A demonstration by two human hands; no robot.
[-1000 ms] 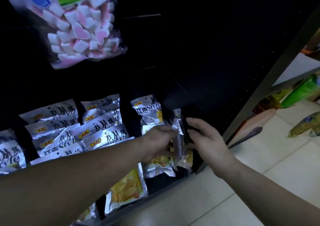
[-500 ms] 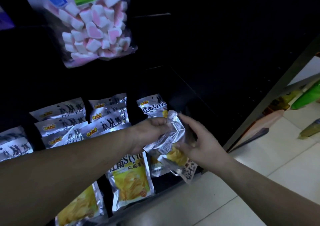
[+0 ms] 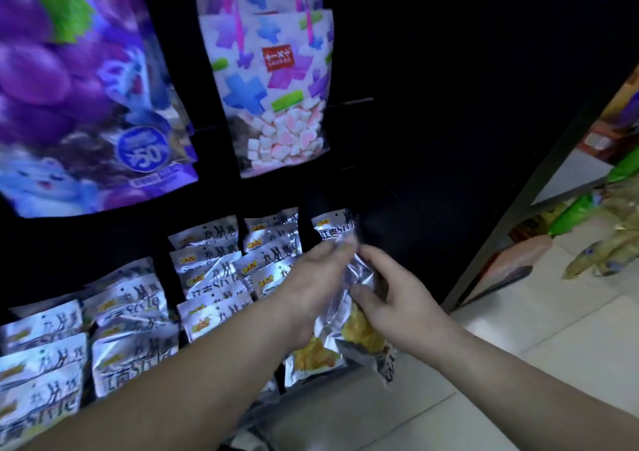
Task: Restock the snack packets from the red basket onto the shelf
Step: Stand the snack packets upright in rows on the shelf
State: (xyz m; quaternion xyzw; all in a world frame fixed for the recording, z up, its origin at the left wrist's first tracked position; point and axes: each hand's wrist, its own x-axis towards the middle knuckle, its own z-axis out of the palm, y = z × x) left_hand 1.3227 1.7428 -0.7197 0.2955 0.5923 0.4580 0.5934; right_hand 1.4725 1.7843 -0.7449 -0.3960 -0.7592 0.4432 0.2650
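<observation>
A silver snack packet point(image 3: 359, 312) with a yellow chip picture is held between both hands in front of the dark shelf point(image 3: 432, 139), at the rightmost hanging column. My left hand point(image 3: 318, 288) pinches its top edge. My right hand point(image 3: 390, 298) grips its right side lower down. Another silver packet point(image 3: 333, 227) hangs on the same column just above my hands, and one more point(image 3: 311, 357) shows below my left wrist. Several matching silver packets point(image 3: 214, 278) hang in columns to the left. The red basket is not in view.
A marshmallow bag point(image 3: 276, 105) and a large purple grape bag point(image 3: 69, 87) hang above. The shelf's right upright point(image 3: 518, 215) stands at the right, with a light tiled floor point(image 3: 501, 364) and green and yellow packets point(image 3: 605, 236) on a neighbouring rack beyond it.
The view has tilted up, showing the grape bag and the whole marshmallow bag. Both hands have raised the packet's top toward the packet hanging above.
</observation>
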